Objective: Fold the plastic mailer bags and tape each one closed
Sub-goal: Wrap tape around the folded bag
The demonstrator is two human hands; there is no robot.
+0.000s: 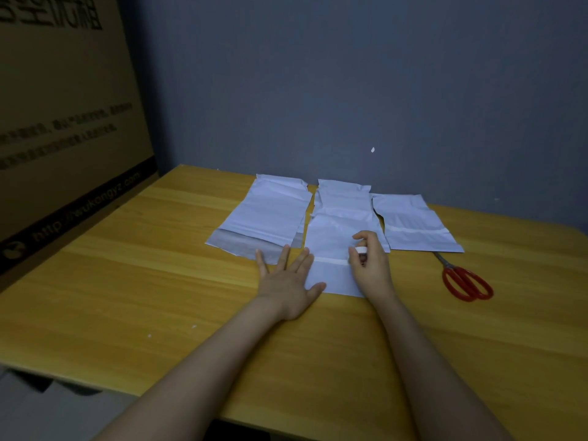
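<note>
White plastic mailer bags, three in all, lie side by side at the far edge of the one yellow wooden table (159, 281): the left bag (267, 218), the middle bag (334, 230) and the right bag (416, 224). Two hands work at the middle bag. The left hand (286, 278) lies flat with its fingers straight and spread, its thumb on the bag's near left edge. The right hand (370, 265) curls its fingers round a single small white tape roll (361, 249) at the bag's right side, where one white strip (331, 260) runs across it. One pair of red-handled scissors (464, 281) lies just beside the right bag. One cardboard box (63, 122) stands at the left.
</note>
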